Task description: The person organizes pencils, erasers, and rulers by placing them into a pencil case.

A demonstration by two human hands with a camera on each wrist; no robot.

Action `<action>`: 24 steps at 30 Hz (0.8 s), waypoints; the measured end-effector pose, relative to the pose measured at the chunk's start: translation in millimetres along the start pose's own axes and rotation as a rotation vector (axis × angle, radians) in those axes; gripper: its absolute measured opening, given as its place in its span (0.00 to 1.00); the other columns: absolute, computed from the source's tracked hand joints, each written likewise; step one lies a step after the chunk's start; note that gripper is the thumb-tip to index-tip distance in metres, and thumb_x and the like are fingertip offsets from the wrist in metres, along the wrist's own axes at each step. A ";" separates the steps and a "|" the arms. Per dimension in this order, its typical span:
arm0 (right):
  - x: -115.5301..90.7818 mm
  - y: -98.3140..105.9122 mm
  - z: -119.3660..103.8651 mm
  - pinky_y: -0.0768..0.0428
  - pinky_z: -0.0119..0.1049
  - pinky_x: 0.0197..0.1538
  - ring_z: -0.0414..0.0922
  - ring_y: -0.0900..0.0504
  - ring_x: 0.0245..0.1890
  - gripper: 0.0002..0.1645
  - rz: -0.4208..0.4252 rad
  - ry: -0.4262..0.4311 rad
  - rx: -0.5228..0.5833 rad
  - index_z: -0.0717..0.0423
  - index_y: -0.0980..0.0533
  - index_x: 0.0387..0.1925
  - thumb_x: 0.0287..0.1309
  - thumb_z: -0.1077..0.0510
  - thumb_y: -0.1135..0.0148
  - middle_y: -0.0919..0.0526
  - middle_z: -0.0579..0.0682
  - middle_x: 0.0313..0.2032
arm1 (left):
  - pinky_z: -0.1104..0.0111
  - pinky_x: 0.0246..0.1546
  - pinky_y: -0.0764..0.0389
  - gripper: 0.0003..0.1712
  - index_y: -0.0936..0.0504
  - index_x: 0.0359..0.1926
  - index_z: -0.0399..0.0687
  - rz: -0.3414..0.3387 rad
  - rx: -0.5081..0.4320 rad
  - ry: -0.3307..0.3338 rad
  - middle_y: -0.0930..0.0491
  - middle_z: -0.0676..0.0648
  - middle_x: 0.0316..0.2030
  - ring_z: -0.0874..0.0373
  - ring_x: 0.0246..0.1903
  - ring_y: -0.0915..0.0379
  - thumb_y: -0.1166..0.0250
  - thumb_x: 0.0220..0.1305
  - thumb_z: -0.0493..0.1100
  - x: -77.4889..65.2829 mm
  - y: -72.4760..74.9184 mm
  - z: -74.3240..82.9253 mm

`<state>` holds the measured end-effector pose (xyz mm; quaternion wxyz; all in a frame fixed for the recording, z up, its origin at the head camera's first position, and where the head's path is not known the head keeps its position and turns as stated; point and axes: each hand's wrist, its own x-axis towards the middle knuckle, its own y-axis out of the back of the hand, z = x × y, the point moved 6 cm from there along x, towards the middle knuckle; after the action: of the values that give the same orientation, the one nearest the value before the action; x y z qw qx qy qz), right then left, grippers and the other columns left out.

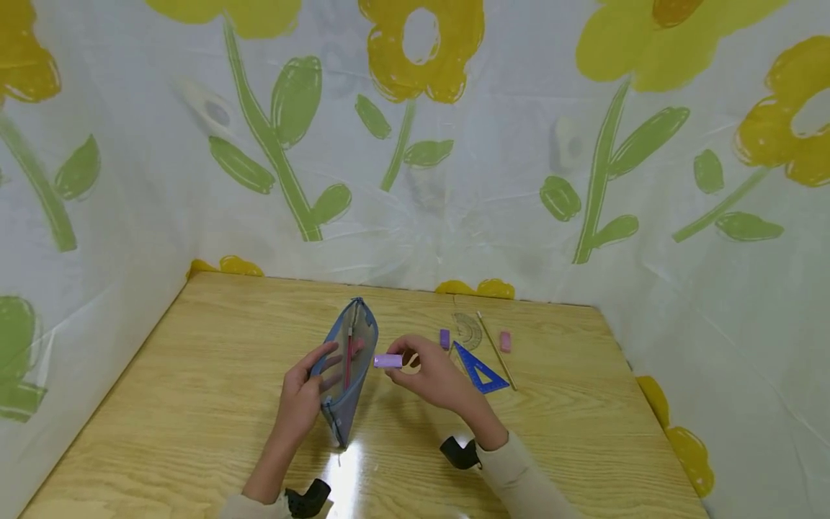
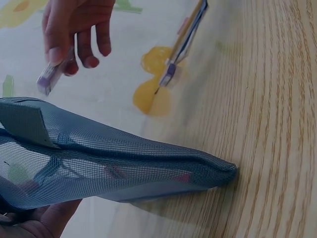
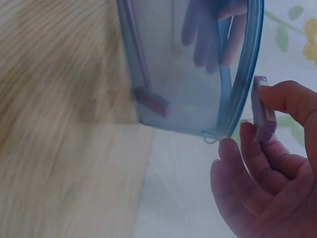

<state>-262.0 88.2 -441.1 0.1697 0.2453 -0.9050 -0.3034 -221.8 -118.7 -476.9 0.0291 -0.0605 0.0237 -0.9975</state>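
A blue mesh zip pencil pouch (image 1: 366, 389) stands on its edge on the table, mouth unzipped. My left hand (image 1: 301, 393) grips its left side. Through the mesh show a dark red pencil (image 1: 349, 357) and a pinkish block (image 3: 152, 101), likely an eraser, low in the pouch. My right hand (image 1: 431, 371) pinches a small purple eraser (image 1: 387, 361) between thumb and fingers, just right of the pouch's mouth. In the right wrist view that eraser (image 3: 264, 109) is beside the zip edge, apart from it.
Right of my right hand lie a blue set square (image 1: 483, 371), a clear protractor (image 1: 468, 331), a wooden pencil (image 1: 498, 352), a purple eraser (image 1: 444, 339) and a pink eraser (image 1: 506, 341). A flowered white cloth (image 1: 415, 238) hangs round the table's back and sides.
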 end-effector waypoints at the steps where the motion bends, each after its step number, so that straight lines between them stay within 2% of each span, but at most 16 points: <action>1: 1.5 -0.5 -1.7 0.20 0.35 0.43 0.41 0.22 0.40 0.10 -0.001 0.005 0.005 0.49 0.21 0.46 0.65 0.56 0.32 0.19 0.40 0.39 | 0.57 0.59 0.18 0.35 0.34 0.70 0.26 0.002 0.002 0.000 0.34 0.31 0.69 0.36 0.64 0.31 0.68 0.63 0.21 -0.2 -0.2 -0.3; 6: 7.5 -2.0 -8.4 0.18 0.38 0.42 0.42 0.21 0.39 0.11 0.018 0.040 0.004 0.51 0.21 0.46 0.64 0.58 0.32 0.18 0.42 0.39 | 0.57 0.59 0.18 0.35 0.34 0.70 0.26 0.000 -0.003 -0.003 0.34 0.30 0.69 0.35 0.65 0.31 0.68 0.63 0.21 0.2 -0.8 -1.9; 12: 14.0 -4.5 -11.1 0.18 0.33 0.40 0.41 0.22 0.37 0.11 0.050 0.059 0.002 0.51 0.20 0.46 0.62 0.58 0.31 0.18 0.42 0.38 | 0.56 0.59 0.18 0.35 0.34 0.70 0.26 -0.002 -0.012 -0.012 0.33 0.30 0.69 0.36 0.64 0.31 0.68 0.63 0.21 0.9 -0.1 -2.1; 21: 26.4 -10.9 -14.5 0.19 0.33 0.40 0.44 0.22 0.38 0.11 0.068 0.070 0.011 0.51 0.20 0.46 0.62 0.58 0.31 0.19 0.43 0.38 | 0.59 0.57 0.17 0.35 0.33 0.69 0.24 0.010 -0.035 -0.014 0.33 0.29 0.68 0.43 0.62 0.27 0.67 0.62 0.20 2.0 1.7 -2.4; 24: 28.7 -12.5 -16.5 0.19 0.36 0.42 0.44 0.22 0.39 0.10 0.070 0.087 -0.002 0.51 0.19 0.45 0.61 0.58 0.30 0.19 0.43 0.38 | 0.59 0.57 0.16 0.36 0.34 0.69 0.24 0.009 -0.039 -0.013 0.33 0.29 0.68 0.41 0.62 0.28 0.67 0.61 0.20 2.2 1.8 -2.4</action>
<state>-273.9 56.2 -431.9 0.2197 0.2262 -0.9045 -0.2872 -224.2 -120.6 -479.1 0.0325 -0.0674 0.0434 -0.9963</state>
